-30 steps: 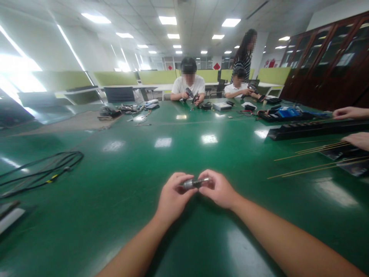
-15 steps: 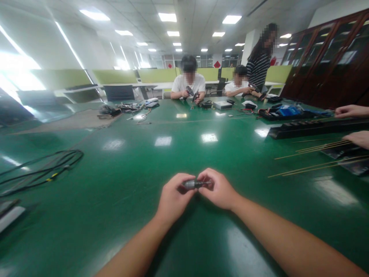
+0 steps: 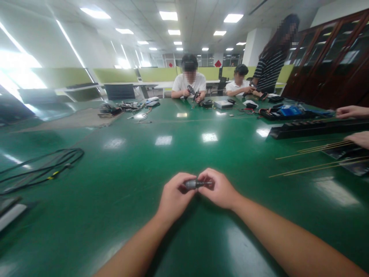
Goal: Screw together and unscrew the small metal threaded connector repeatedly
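**Two hands, one small metal part**

Held above the green desk (image 3: 121,215) at centre: small grey cylindrical part (image 3: 192,184), clamped between fingers of left hand (image 3: 174,198) and right hand (image 3: 219,189). Ends covered by fingers; exact form hard to make out. Black cables (image 3: 49,165) far left, thin rods (image 3: 311,168) right, both well apart. Co-worker's hands (image 3: 350,112) cut off at right edge.

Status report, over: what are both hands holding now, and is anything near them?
Left hand and right hand both grip one small metal cylinder, above the green table. Black cables far left, thin rods right, none touching.
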`<state>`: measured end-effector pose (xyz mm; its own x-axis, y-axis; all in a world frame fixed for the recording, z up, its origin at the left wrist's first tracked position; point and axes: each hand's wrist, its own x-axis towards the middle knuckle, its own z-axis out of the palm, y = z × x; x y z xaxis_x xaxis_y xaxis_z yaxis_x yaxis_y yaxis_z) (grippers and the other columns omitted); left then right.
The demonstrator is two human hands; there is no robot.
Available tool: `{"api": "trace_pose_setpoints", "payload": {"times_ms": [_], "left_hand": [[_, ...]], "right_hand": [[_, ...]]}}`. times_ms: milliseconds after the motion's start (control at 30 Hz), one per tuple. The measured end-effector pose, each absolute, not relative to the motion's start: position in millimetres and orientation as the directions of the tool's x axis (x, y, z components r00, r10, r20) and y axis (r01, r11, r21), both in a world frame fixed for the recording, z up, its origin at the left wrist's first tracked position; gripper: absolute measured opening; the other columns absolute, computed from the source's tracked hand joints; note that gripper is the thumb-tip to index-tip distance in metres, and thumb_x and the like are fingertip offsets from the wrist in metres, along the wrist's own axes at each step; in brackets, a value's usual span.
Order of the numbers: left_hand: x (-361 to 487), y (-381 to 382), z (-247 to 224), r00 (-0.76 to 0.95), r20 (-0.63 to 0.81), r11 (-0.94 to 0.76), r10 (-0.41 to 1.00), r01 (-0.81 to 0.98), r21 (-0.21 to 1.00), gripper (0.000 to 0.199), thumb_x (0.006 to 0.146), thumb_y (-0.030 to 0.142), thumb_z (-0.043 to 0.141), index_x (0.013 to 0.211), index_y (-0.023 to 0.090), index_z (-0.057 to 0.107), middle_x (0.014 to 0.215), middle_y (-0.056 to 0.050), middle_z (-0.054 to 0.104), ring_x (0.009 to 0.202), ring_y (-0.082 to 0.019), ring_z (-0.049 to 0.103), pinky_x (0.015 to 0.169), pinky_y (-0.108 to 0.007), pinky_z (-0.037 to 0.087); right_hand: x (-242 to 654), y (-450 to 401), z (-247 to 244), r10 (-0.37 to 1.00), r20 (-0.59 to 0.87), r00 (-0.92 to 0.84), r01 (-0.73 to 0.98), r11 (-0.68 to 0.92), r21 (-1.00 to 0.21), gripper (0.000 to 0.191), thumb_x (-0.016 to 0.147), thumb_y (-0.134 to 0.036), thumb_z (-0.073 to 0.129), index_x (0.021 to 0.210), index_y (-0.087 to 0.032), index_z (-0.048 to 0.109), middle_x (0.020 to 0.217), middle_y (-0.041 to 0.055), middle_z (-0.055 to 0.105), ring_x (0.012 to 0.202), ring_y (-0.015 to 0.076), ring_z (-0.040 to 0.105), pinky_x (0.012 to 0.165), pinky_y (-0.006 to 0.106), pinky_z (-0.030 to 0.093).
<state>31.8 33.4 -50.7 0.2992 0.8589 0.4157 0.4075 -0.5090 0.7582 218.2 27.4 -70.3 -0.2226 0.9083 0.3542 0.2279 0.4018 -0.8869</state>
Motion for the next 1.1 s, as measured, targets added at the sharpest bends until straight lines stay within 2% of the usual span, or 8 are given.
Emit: {"api": "trace_pose_setpoints", "payload": {"times_ms": [500,1100], "left_hand": [[31.9,32.8,-51.4,0.291,0.417,-0.506,0.861,0.402,0.764,0.023,0.074,0.01,0.071,0.094,0.022,0.071,0.094,-0.002,0.07,0.086,-0.016,0.064,0.072,-0.022,0.05],[31.8,34.5,-50.5,0.284,0.376,-0.468,0.882,0.437,0.768,0.021,0.072,0.012,0.073,0.091,0.022,0.075,0.091,-0.001,0.071,0.084,-0.015,0.065,0.073,-0.023,0.05]], "right_hand": [[218.3,26.8,-65.3,0.912,0.359,-0.197,0.257,0.402,-0.879,0.014,0.075,-0.018,0.07,0.09,-0.017,0.069,0.089,0.0047,0.068,0.079,0.0174,0.066,0.071,0.027,0.054],[219.3,27.6,-64.1,0.899,0.391,-0.196,0.344,0.436,-0.831,0.007,0.075,-0.015,0.071,0.082,-0.017,0.072,0.081,0.0032,0.07,0.075,0.0165,0.065,0.069,0.026,0.05]]}}
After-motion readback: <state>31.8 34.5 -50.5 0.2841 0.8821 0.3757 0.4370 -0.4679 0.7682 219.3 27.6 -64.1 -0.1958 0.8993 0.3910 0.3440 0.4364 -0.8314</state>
